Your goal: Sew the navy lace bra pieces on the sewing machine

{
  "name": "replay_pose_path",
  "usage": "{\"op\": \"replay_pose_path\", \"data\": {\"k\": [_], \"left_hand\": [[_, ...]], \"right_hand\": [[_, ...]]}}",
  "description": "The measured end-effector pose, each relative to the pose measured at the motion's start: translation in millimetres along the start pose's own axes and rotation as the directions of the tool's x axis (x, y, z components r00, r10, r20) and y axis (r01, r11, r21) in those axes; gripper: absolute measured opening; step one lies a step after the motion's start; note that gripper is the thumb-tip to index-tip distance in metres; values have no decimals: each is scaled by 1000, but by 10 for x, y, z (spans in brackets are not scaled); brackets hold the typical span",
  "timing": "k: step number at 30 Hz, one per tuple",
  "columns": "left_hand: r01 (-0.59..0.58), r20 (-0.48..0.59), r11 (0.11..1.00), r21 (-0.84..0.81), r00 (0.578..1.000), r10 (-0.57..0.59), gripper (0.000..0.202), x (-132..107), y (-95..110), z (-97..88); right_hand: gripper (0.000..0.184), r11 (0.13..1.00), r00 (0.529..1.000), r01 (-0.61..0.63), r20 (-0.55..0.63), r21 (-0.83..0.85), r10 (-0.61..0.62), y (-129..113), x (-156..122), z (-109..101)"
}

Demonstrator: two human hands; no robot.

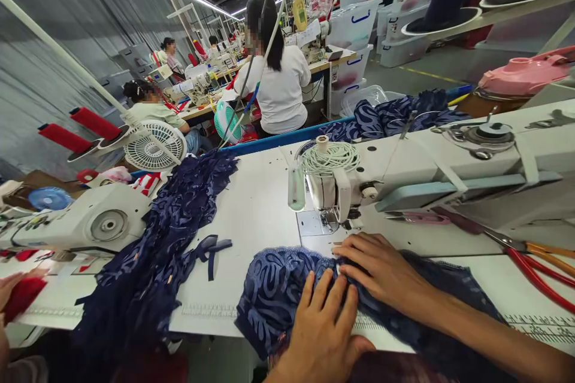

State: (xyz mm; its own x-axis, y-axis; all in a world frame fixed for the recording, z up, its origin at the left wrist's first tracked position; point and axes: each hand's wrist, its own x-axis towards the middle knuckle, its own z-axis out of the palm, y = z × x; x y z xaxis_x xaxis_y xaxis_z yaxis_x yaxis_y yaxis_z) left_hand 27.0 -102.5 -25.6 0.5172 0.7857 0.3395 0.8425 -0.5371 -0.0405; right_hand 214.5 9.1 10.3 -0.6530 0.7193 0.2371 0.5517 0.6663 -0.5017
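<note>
A navy lace fabric piece (274, 293) lies bunched on the white sewing table (256, 203) in front of the sewing machine (449, 173). My left hand (321, 329) rests flat on the fabric, fingers stretched forward and slightly apart. My right hand (381, 269) lies over the fabric's upper edge, fingers extended leftward and pressing it down just below the machine's needle area (335, 218).
A long pile of navy lace pieces (166, 239) runs down the table's left side. Red-handled scissors (534, 263) lie at the right. Another sewing machine (85, 224) and a small fan (155, 146) stand left. Another person's hand (11, 293) holds red cloth at far left. Seated workers sit behind.
</note>
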Motion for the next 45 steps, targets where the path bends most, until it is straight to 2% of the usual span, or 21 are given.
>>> {"op": "replay_pose_path", "data": {"k": [3,9,17,21,23,26,28,31,34,37,41,45], "left_hand": [[-14,-11,1000,25,1000,14,63,-2,-6,8],[-38,-22,998,50,999,39,63,6,-33,-18],[-41,-13,999,29,999,41,59,13,-5,-13],[-13,-32,1000,26,999,14,57,44,5,-67],[-37,-38,999,19,999,38,54,70,10,-95],[-83,-31,996,16,996,83,53,103,15,-114],[-73,-35,997,19,997,74,52,115,16,-115],[-64,-39,998,16,997,64,52,119,16,-114],[-59,-40,998,1,997,59,52,116,20,-115],[-49,-39,999,-21,998,48,52,117,21,-118],[-44,-23,993,-107,999,42,52,149,-9,-154],[55,-97,972,-229,992,-79,40,198,-75,-179]], "right_hand": [[16,999,997,-37,63,28,35,-41,57,16],[11,993,987,-42,156,110,24,-19,83,-41],[16,998,994,-47,100,-33,50,-49,159,52],[16,997,993,-12,113,-83,21,-87,236,28],[14,996,993,10,118,-92,1,-75,264,23],[10,994,996,17,84,-109,-8,-8,279,26],[10,992,1000,2,31,-128,2,30,243,21],[19,985,995,-33,-95,-168,17,5,74,13],[24,987,980,80,-168,-139,-103,-68,-170,48],[24,974,963,204,-159,-97,-218,-46,-325,101],[26,964,955,251,-139,-86,-261,87,-312,98],[26,962,959,258,-92,-93,-267,91,-241,67]]}}
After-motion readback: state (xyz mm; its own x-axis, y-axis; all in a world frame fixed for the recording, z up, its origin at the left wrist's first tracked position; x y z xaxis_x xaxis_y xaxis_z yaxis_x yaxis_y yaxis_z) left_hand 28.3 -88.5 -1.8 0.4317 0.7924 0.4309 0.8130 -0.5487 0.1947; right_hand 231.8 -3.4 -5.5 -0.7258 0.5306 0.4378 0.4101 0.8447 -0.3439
